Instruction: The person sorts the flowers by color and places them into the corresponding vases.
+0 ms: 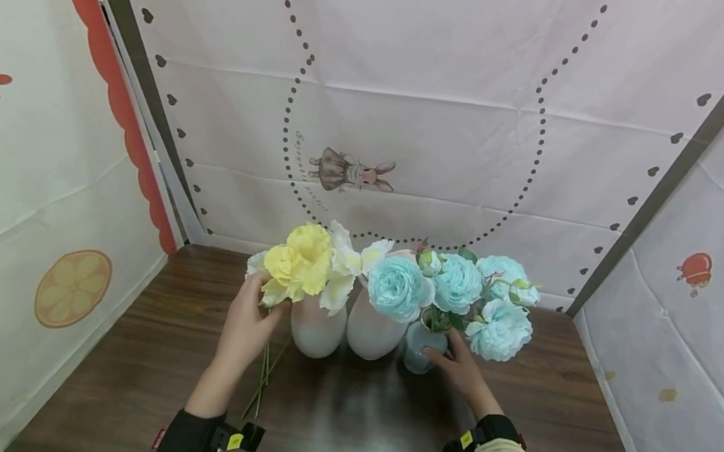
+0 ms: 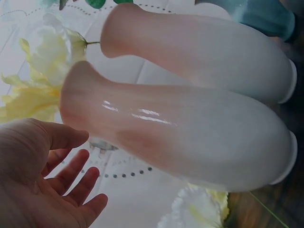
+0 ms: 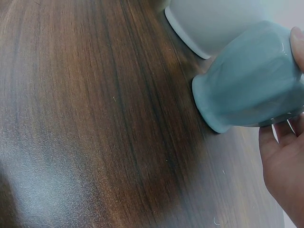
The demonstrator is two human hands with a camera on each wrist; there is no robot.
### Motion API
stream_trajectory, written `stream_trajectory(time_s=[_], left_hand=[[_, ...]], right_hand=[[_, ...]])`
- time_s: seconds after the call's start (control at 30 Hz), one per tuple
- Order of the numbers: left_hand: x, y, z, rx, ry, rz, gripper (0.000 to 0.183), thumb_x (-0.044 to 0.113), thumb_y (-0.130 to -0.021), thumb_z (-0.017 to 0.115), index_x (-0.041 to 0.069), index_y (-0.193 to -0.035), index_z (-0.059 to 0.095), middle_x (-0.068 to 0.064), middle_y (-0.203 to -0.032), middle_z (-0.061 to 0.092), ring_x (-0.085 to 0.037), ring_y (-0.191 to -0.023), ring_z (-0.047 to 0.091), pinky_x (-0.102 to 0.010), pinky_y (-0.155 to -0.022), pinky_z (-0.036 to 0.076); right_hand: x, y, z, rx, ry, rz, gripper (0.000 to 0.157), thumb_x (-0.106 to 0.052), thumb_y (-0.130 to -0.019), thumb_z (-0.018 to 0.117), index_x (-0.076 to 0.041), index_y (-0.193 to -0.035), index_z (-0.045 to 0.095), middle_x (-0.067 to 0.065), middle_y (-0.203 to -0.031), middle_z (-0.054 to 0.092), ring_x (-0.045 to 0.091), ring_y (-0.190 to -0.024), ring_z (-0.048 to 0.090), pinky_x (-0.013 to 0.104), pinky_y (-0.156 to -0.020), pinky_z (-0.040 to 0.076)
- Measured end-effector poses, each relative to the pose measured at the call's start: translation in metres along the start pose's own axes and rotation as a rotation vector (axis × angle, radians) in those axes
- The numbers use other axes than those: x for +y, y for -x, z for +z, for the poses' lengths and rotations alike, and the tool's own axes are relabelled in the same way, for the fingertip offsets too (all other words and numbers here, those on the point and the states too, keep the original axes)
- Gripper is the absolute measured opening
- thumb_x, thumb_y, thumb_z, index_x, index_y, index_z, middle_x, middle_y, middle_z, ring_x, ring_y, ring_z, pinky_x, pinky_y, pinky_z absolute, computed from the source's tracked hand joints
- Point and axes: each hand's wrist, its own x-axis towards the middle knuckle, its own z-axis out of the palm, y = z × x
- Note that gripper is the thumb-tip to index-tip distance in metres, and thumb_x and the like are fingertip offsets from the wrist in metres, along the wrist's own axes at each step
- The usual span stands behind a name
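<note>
My left hand (image 1: 247, 320) is beside the neck of the leftmost pink-and-white vase (image 1: 318, 330), by a yellow flower (image 1: 299, 260). In the left wrist view that hand (image 2: 42, 171) has loosely bent fingers, nothing between them, and its thumb tip at the vase's neck (image 2: 90, 102). A second pink-and-white vase (image 1: 373, 331) stands alongside. My right hand (image 1: 462, 367) grips a small blue vase (image 1: 419, 349) standing on the table, thumb on one side and fingers on the other. Light blue flowers (image 1: 457, 283) rise from its mouth.
Thin green stems (image 1: 263, 382) extend over the dark wooden table (image 1: 344, 433) left of the vases. A white-and-yellow flower (image 2: 199, 206) is low beside the leftmost vase. Printed cloth (image 1: 421, 145) hangs behind, with white cloth walls at both sides.
</note>
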Motion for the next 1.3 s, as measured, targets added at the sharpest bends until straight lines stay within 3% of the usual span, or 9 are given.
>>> stream_trajectory(time_s=[0.07,0.17,0.47,0.8,1.07,1.3], left_hand=[[-0.005,0.001,0.0,-0.004,0.003,0.011,0.042,0.003,-0.092,0.067,-0.005,-0.13,0.05,-0.025,-0.133,0.054,-0.04,-0.128,0.052,-0.059,-0.111,0.04],[-0.012,0.003,0.001,-0.006,-0.015,0.018,0.042,0.002,-0.092,0.067,-0.004,-0.131,0.052,-0.026,-0.135,0.054,-0.042,-0.13,0.051,-0.06,-0.113,0.038],[-0.031,0.009,0.005,-0.024,-0.022,-0.036,0.03,-0.001,-0.091,0.066,-0.004,-0.119,0.058,-0.025,-0.122,0.06,-0.042,-0.122,0.056,-0.057,-0.108,0.043],[-0.05,0.014,0.009,-0.047,-0.07,-0.095,0.027,-0.001,-0.09,0.067,-0.001,-0.117,0.06,-0.023,-0.122,0.063,-0.041,-0.121,0.057,-0.055,-0.103,0.046],[-0.066,0.018,0.011,-0.105,-0.101,-0.173,0.028,0.005,-0.094,0.065,0.0,-0.121,0.058,-0.024,-0.127,0.06,-0.041,-0.122,0.057,-0.055,-0.098,0.05],[-0.076,0.021,0.017,-0.126,-0.078,-0.203,0.029,0.003,-0.093,0.065,-0.002,-0.121,0.058,-0.024,-0.126,0.062,-0.041,-0.12,0.059,-0.053,-0.1,0.051]], right_hand=[[0.0,0.0,0.0,0.001,0.0,-0.002,0.071,-0.034,-0.098,0.063,-0.021,-0.156,0.023,0.012,-0.165,0.023,0.036,-0.154,0.017,0.063,-0.122,0.017],[0.0,-0.001,0.0,-0.001,0.003,0.001,0.072,-0.034,-0.099,0.062,-0.021,-0.157,0.021,0.012,-0.166,0.021,0.036,-0.154,0.016,0.063,-0.122,0.017],[0.001,-0.001,-0.001,0.003,0.013,-0.014,0.071,-0.031,-0.099,0.062,-0.019,-0.156,0.022,0.014,-0.165,0.023,0.038,-0.154,0.016,0.064,-0.122,0.017],[0.0,-0.001,-0.001,0.002,0.002,-0.032,0.069,-0.028,-0.099,0.062,-0.017,-0.156,0.023,0.015,-0.165,0.023,0.038,-0.154,0.017,0.063,-0.122,0.018],[0.0,-0.001,0.0,0.003,0.011,-0.025,0.071,-0.029,-0.1,0.061,-0.017,-0.157,0.021,0.015,-0.165,0.023,0.038,-0.154,0.017,0.063,-0.122,0.018],[0.0,0.0,0.0,0.012,0.014,-0.033,0.068,-0.027,-0.1,0.061,-0.015,-0.156,0.024,0.016,-0.164,0.025,0.038,-0.153,0.019,0.064,-0.121,0.019]])
